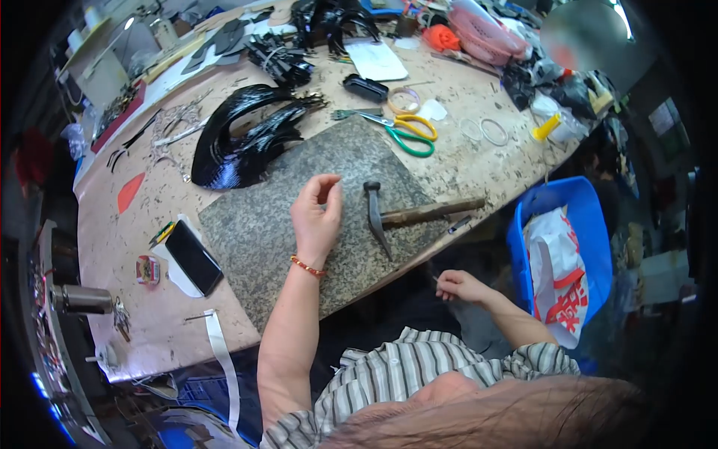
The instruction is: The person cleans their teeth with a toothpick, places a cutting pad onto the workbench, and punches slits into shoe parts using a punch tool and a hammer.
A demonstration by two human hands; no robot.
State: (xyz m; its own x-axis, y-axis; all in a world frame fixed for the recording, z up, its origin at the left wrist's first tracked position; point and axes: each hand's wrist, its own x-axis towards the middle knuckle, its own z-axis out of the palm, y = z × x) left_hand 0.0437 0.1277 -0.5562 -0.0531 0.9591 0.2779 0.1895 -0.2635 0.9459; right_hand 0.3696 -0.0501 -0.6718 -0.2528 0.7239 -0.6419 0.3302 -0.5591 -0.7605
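Note:
My left hand (317,217), with a beaded bracelet at the wrist, is over the speckled stone slab (277,254); its fingers are curled with thumb and fingertips near each other, and anything between them is too small to make out. To its right a hammer (419,215) with a wooden handle lies on the slab. My right hand (458,286) hangs beyond the table's front edge, its fingers closed around a small thin item I cannot identify. Glossy black strips (239,142) lie in a bundle behind the slab.
Scissors (413,135) with yellow and green handles lie behind the slab. A black phone (194,258) is at the left. The blue bin (598,247) holding a white and red bag stands right of the table. A pink basket (482,34) sits at the back.

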